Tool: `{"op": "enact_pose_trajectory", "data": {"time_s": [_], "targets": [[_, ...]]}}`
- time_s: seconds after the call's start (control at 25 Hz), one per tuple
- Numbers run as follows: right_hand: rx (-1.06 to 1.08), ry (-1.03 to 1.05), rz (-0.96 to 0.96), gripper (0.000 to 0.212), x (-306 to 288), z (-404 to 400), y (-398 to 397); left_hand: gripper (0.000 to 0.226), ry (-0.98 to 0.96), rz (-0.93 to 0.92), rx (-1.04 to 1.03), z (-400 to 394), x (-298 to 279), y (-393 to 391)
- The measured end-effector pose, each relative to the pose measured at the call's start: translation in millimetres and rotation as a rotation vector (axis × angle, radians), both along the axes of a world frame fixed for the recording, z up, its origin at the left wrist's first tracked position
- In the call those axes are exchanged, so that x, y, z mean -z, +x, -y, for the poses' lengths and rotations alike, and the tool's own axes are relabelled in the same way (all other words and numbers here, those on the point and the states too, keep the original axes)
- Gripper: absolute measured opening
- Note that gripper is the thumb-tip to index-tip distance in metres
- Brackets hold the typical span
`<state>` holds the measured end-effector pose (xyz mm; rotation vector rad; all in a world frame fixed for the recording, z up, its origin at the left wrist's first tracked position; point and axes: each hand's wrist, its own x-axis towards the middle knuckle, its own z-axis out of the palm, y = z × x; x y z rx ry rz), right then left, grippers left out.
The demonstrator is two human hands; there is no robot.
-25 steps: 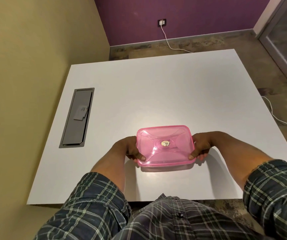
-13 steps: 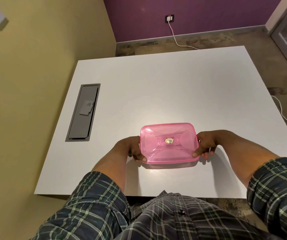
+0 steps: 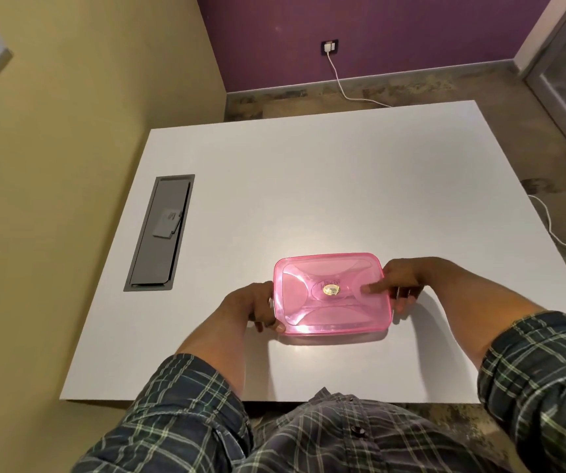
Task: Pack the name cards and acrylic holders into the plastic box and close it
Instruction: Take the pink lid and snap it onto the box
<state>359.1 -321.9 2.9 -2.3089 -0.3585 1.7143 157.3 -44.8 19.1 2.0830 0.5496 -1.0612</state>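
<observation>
Sitting lower centre of the frame on the white table (image 3: 308, 186), the pink plastic box (image 3: 332, 295) has its lid on. Left hand (image 3: 257, 307) clasps the box's left edge, thumb at the near corner, probably to brace it from sliding. Right hand (image 3: 401, 285) is at the right edge, one finger laid on the lid near the centre sticker (image 3: 331, 290), likely pressing the lid to seat it. Contents unreadable through the tinted lid. No cards or holders visible outside. Looks like the final closing step.
</observation>
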Motion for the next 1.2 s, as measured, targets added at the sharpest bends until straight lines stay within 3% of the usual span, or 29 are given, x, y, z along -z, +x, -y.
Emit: {"op": "enact_pose_trajectory", "data": {"time_s": [0.16,0.24,0.32,0.6,0.72,0.76,0.84,0.92,0.96,1.0,1.08,1.2], "targets": [[0.156,0.068,0.212,0.081,-3.9,-13.8,13.2,0.112,0.072,0.056,-0.007,2.4,-1.3,4.3],[0.187,0.059,0.19,0.075,-3.4,-16.2,15.9,0.136,0.114,0.123,0.024,1.5,-0.2,6.5],[0.221,0.041,0.157,0.069,-2.9,-17.9,17.6,0.142,0.15,0.153,0.084,2.4,1.7,8.0],[0.293,-0.03,0.136,0.055,0.7,-26.5,23.8,0.09,0.132,0.034,-0.041,-3.3,8.0,24.1],[0.299,-0.034,0.15,0.056,2.3,-26.7,22.9,0.05,0.045,-0.07,-0.24,-0.3,8.7,31.8],[0.309,-0.024,0.16,0.056,2.7,-26.1,22.7,0.047,0.019,-0.121,-0.291,2.0,7.1,32.0],[0.328,0.005,0.175,0.056,1.6,-26.1,21.1,0.077,-0.014,-0.182,-0.261,0.8,4.7,34.5],[0.347,0.038,0.177,0.055,-1.7,-26.8,20.1,0.119,0.016,-0.077,-0.164,-4.6,0.8,32.7],[0.352,0.052,0.179,0.056,-3.7,-27.0,20.3,0.123,-0.002,-0.053,-0.191,-8.6,-2.6,34.8],[0.356,0.062,0.182,0.056,-5.0,-27.0,19.9,0.111,-0.036,-0.002,-0.282,-13.2,-2.1,39.8],[0.37,0.071,0.191,0.056,-7.2,-25.8,19.3,0.061,-0.045,0.129,-0.465,-15.7,-3.4,51.1],[0.373,0.067,0.187,0.057,-10.4,-24.8,16.9,0.052,-0.006,0.231,-0.804,-11.0,2.4,57.7]]}}
